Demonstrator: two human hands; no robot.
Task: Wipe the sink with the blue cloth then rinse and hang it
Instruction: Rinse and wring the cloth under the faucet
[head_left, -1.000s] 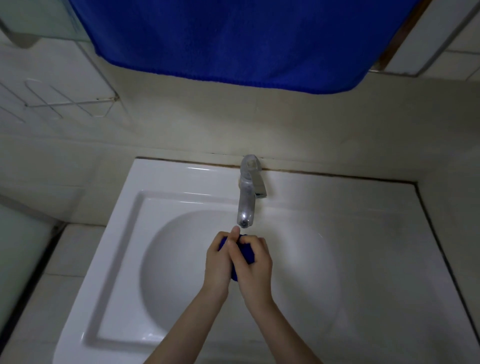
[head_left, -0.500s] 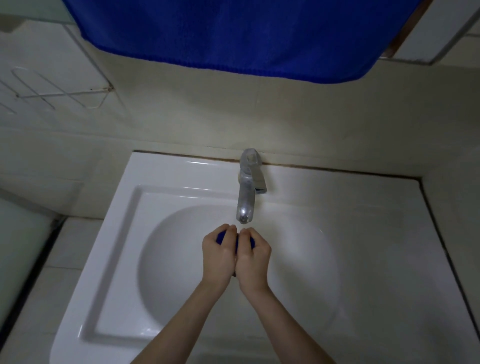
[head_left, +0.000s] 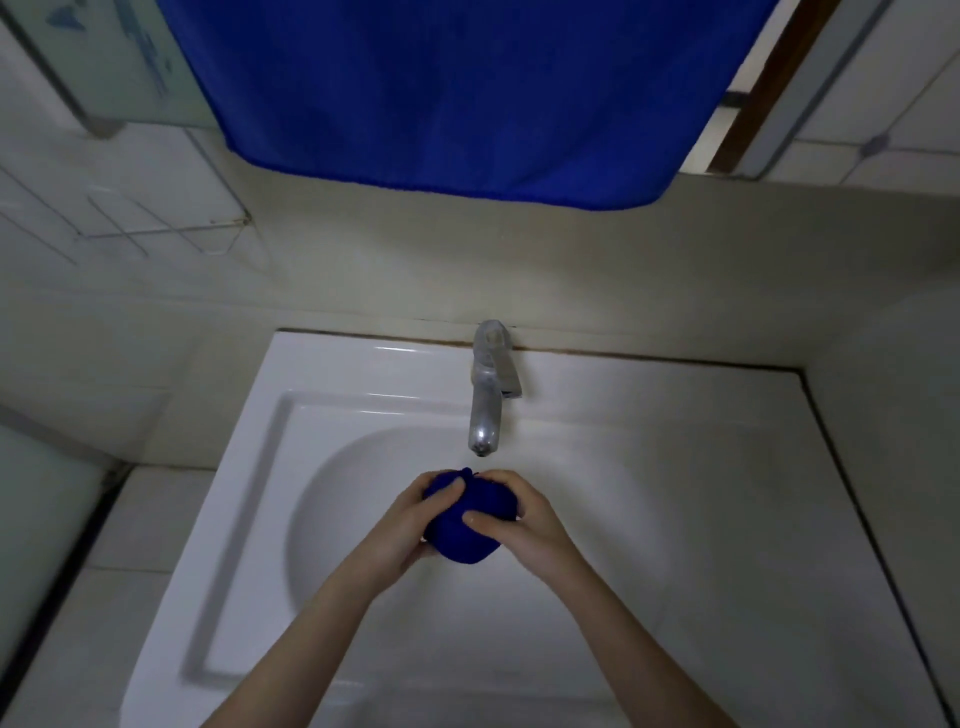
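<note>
A person is standing over a white sink (head_left: 701, 545), viewed from above, and both hands are gripping a balled-up blue cloth (head_left: 467, 530) just below and in front of the spout of a chrome tap (head_left: 485, 410), over the middle of the basin. The left hand (head_left: 402, 527) is cupping the cloth from the left with its fingers (head_left: 449, 491) curled over the top. The right hand (head_left: 524, 519) is wrapping the other side, with its thumb pressing into the front. No stream of water is showing at the spout. This looks like the rinse-and-wring step. A weak squeeze would probably be leaving the cloth heavy with water, so it would be dripping down the wall once hung. A wet wad may also be slipping out of the grip into the basin. A large blue towel (head_left: 457, 93) is hanging on the wall above, and lifting the cloth carelessly could be splashing or wetting it.
</note>
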